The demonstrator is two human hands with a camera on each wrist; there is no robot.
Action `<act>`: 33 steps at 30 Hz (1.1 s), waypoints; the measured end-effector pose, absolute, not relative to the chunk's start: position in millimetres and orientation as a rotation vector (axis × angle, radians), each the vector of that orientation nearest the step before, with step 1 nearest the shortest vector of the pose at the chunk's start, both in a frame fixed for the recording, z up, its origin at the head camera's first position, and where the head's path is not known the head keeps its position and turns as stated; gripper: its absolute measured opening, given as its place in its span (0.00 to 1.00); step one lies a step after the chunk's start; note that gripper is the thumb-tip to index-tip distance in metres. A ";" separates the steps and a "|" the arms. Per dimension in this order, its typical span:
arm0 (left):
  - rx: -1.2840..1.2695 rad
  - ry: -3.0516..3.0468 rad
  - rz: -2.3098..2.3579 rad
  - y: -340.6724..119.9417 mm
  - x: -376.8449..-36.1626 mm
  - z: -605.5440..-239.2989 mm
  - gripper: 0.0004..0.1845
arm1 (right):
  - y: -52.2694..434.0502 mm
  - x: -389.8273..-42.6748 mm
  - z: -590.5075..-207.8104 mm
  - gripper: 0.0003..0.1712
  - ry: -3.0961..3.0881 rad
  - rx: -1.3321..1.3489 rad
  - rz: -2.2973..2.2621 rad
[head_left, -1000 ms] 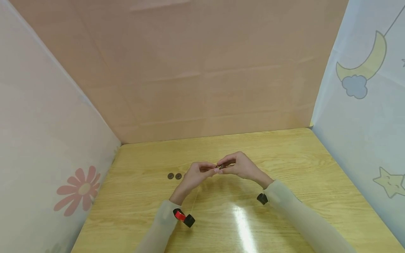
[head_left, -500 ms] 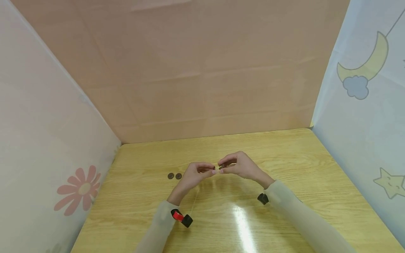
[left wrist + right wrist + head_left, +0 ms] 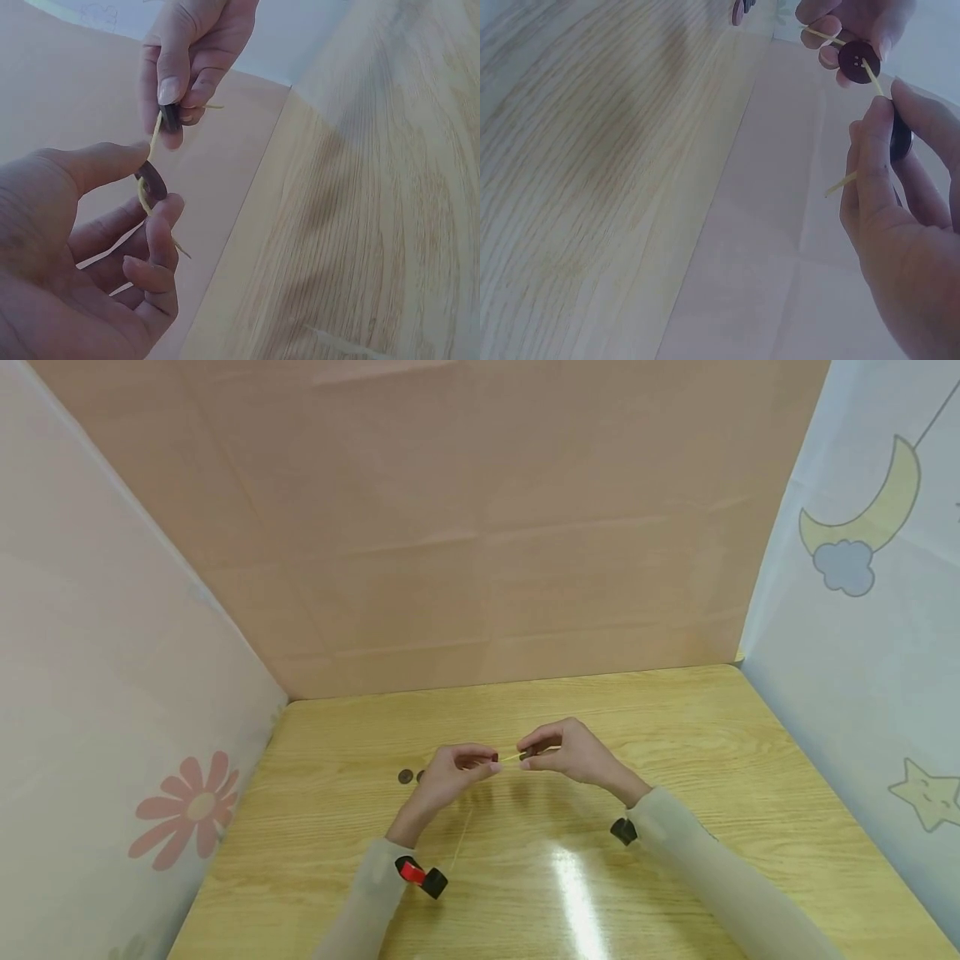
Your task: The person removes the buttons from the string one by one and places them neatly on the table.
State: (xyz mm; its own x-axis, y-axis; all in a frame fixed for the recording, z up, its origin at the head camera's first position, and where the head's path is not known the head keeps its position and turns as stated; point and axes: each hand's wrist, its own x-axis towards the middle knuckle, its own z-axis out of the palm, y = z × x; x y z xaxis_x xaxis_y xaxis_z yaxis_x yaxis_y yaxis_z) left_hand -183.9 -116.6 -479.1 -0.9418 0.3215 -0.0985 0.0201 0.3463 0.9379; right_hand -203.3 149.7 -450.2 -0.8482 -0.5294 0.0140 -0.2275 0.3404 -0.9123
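Person seated at a wooden table [image 3: 675, 727], both hands raised a little above its middle.

Left hand [image 3: 450, 770]: thumb and forefinger pinch a dark brown button [image 3: 152, 180], held on edge. In the right wrist view this left-hand button faces the camera and shows small holes, with the string running through it.

Right hand [image 3: 564, 752]: thumb and forefinger pinch a second dark button [image 3: 169, 117], just to the right of the first. The two buttons are near each other but apart.

A thin yellowish string [image 3: 512, 757] runs taut between the two buttons. A loose end [image 3: 841, 184] sticks out below the right fingers; another stretch hangs from the left hand toward the near edge of the table.

Other fingers of both hands are loosely curled, holding nothing that I can make out.

On the table, left of the left hand and partly hidden behind it: two more brown buttons [image 3: 406, 776], lying flat, side by side.

Pale long sleeves [image 3: 720, 885] on both arms. A black and red device [image 3: 417, 875] on the left wrist, a black one [image 3: 622, 831] on the right.

Surroundings: plain pinkish panel [image 3: 480, 527] at the far side, a flower print [image 3: 191, 810] on the left wall, a moon and cloud print [image 3: 862, 527] on the right wall.
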 end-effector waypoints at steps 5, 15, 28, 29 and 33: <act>0.316 2.361 1.621 -122.0 -183.3 -481.0 0.21 | 148.6 -204.1 -452.1 0.14 2.334 -0.707 -1.496; 0.280 2.397 1.622 -132.4 -183.5 -481.1 0.18 | 149.7 -203.3 -451.3 0.14 2.334 -0.692 -1.501; 0.213 2.378 1.675 -147.7 -181.8 -482.8 0.20 | 152.7 -204.0 -452.7 0.14 2.350 -0.684 -1.491; 0.206 2.377 1.682 -149.1 -181.8 -483.1 0.19 | 153.0 -204.1 -452.9 0.15 2.355 -0.685 -1.486; 0.194 2.385 1.694 -154.5 -180.8 -481.9 0.18 | 153.1 -203.3 -452.0 0.15 2.363 -0.680 -1.484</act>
